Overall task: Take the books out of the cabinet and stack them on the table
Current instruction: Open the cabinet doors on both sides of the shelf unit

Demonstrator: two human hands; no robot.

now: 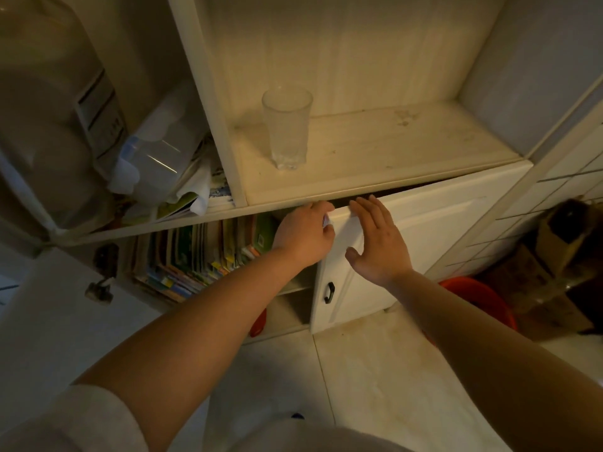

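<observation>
A row of colourful books (195, 256) stands upright in the lower left compartment of the white cabinet (375, 187), its left door swung open. My left hand (305, 234) grips the top corner of the right cabinet door (424, 243), fingers curled round its edge. My right hand (378, 239) lies flat against the front of that door with straight fingers. The door stands slightly ajar, with a dark gap along its top. The inside behind it is hidden.
A clear drinking glass (287, 125) stands on the open shelf above. Papers and a plastic container (153, 158) fill the upper left compartment. An orange basin (479, 298) and a cardboard box (561, 236) sit on the floor at right.
</observation>
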